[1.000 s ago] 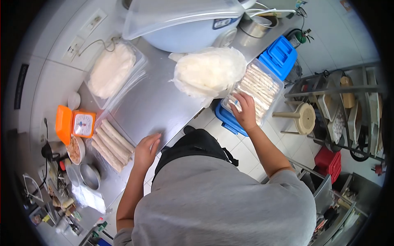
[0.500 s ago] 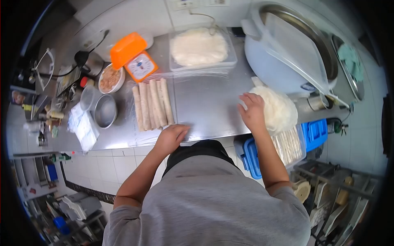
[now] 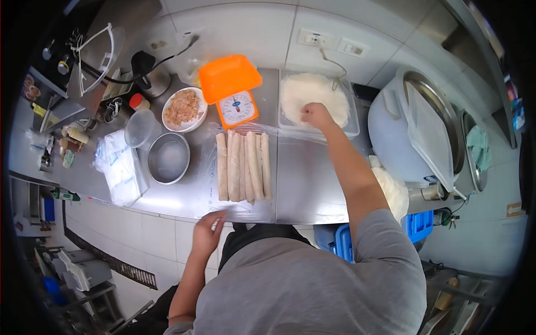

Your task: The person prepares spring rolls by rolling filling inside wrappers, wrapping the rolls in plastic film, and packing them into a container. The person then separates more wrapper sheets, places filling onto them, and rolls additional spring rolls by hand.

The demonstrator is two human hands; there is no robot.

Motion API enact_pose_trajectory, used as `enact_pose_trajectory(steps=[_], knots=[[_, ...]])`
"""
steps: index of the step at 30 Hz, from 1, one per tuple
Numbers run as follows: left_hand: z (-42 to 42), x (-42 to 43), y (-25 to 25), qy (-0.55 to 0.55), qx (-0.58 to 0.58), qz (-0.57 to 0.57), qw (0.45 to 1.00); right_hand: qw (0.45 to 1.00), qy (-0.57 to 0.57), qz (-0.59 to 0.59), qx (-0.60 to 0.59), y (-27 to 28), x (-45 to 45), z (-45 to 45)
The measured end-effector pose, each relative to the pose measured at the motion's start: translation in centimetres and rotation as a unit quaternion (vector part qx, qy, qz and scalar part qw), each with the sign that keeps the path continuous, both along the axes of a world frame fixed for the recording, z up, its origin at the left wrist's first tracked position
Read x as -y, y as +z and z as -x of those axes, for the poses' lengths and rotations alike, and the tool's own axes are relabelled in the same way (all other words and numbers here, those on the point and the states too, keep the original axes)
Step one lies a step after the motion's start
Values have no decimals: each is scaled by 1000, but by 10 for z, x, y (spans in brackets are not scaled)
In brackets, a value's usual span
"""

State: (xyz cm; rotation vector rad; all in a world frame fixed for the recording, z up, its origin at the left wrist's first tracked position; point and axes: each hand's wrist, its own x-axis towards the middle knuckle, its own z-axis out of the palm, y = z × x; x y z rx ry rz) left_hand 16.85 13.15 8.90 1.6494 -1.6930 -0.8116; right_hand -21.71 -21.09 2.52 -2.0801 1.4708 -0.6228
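My right hand reaches over a clear plastic tub holding a white, powdery-looking mass. Its fingers are curled together at the white surface; what they hold, if anything, is hidden. At the table's front edge, my left hand hangs with fingers apart, holding nothing. Just beyond it, several long pale rolls lie side by side on clear plastic film. A pale, rounded bundle sits at the right, partly behind my right arm.
An orange kitchen scale stands behind the rolls. Left of it are a bowl of pinkish filling, a metal bowl, a clear container and plastic bags. A large bluish tub stands at the right.
My right hand has moved from beside the pale bundle up and left to the white mass in the tub. The left hand has drawn back slightly from the table edge. The view has shifted.
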Motion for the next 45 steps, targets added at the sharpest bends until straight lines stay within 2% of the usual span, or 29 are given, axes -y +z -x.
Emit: enact_pose_trajectory(steps=[4, 6, 9, 12, 13, 16, 20, 22, 23, 24, 26, 29, 32, 35, 38, 39, 42, 45], knots=[[-42, 5, -14, 63, -38, -18, 997, 998, -63, 8, 14, 7, 6, 3], [-51, 17, -17, 57, -48, -24, 997, 996, -83, 26, -18, 20, 11, 4], [-51, 44, -12, 15, -64, -22, 998, 977, -151, 145, 42, 51, 17, 4], [-35, 76, -7, -27, -120, -33, 992, 970, -176, 157, 62, 96, 7, -1], [-25, 87, -6, -47, -136, -31, 989, 982, -145, 101, 67, 93, 11, 8], [6, 110, 9, -130, -159, 3, 979, 991, -117, 25, -53, 73, 3, 14], [31, 119, 22, -218, -161, 38, 962, 992, -61, 85, -71, 21, -12, 13], [27, 111, 22, -214, -135, 23, 967, 991, -29, 95, -89, -10, -14, 17], [24, 104, 21, -212, -121, 14, 970, 992, -113, -62, 7, -17, -10, 19], [19, 96, 18, -185, -127, -9, 975, 990, -123, -69, -4, -18, -5, 20], [8, 78, 8, -134, -138, -49, 980, 986, -149, -76, -26, -17, 0, 22], [-10, 49, -17, -70, -78, -90, 990, 991, -125, 10, 53, -8, -4, 16], [-11, 36, -8, -28, -94, -125, 987, 992, -69, 86, -54, 2, -9, 8], [-6, 31, -6, -6, -101, -108, 989, 986, -116, 115, -34, -14, 1, 15], [1, 31, 1, 5, -89, -105, 990, 979, -192, 28, 69, -24, 19, 33], [3, 31, 1, 4, -85, -106, 991, 975, -196, 40, 101, -24, 23, 38], [8, 31, -2, 1, -74, -112, 991, 963, -239, -34, 115, -24, 29, 46], [10, 34, -1, -4, -58, -118, 991, 980, -82, 173, -55, 10, -8, 15]])
